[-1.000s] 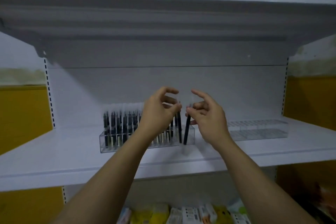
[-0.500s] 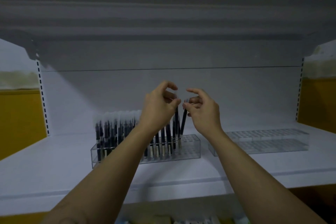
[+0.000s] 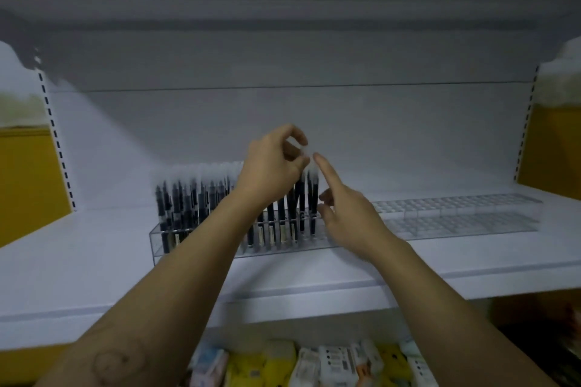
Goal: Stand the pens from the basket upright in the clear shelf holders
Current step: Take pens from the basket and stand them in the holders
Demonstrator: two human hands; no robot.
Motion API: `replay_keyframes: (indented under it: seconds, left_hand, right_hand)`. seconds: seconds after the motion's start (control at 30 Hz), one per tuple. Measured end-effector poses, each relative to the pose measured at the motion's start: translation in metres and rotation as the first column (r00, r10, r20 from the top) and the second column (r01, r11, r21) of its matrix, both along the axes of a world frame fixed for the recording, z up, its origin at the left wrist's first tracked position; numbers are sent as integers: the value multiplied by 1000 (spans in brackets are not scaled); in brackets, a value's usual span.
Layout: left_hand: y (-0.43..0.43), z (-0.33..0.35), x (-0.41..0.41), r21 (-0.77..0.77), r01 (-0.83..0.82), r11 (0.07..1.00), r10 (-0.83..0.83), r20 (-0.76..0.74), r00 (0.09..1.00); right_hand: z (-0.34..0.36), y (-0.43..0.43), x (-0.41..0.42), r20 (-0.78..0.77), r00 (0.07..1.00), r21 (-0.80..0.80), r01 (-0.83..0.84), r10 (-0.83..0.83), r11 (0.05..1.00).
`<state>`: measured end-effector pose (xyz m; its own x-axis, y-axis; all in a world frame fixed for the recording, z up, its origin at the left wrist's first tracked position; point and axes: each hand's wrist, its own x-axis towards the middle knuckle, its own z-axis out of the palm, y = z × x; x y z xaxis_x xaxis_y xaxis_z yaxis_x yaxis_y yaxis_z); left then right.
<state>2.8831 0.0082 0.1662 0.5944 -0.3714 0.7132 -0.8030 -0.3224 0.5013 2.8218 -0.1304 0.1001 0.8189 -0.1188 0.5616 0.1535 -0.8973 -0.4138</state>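
Obs., head view.

Left hand (image 3: 272, 166): raised over the right end of the filled row, thumb and fingers curled into a ring. It pinches the clear cap of a pinched pen (image 3: 302, 198), whose dark barrel runs down into the near holder (image 3: 201, 250). The frame is blurred at the cap, so I cannot tell if the hand holds more than one. Its posture is much as it was 0.5 s ago.

Right hand (image 3: 349, 214): changed. At 0.5 s ago its thumb and fingertips pinched the top of a tilted pen just beside the left hand. Now it grips nothing. The index finger (image 3: 323, 171) is straight and points up and left, its tip near the left thumb and at the caps. Whether it touches a cap cannot be told. The other fingers are loosely bent and the hand sits lower, in front of the holder's right end.

End pen (image 3: 313, 210): stands upright in the holder, just left of the right hand and under the index finger.

Other pens (image 3: 188, 198): upright in the same holder, behind and left of the left forearm.

Second holder (image 3: 456, 220): clear, to the right of the right hand, on the same white shelf (image 3: 94, 264).

Below both forearms: coloured packets (image 3: 314, 361) on a lower level, not in view 0.5 s ago.
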Motion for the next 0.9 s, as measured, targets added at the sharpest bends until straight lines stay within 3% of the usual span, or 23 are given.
replay_keyframes:
  seconds: [0.17,0.53,0.7,0.9]
  left_hand:
    - [0,5,-5,-76,-12,997,13,17,1000]
    - [6,2,-18,-101,-19,995,23,40,999]
    - [-1,-6,-8,122,-126,984,117,73,990]
    - [-9,2,7,309,-309,900,267,171,949]
  right_hand:
    - [9,-1,0,-89,996,-31,5,-8,1000]
    - [11,-2,0,-111,993,1,40,-39,999]
    - [12,-2,0,-109,993,-9,43,-44,999]
    - [13,-2,0,-132,990,-10,42,-43,999]
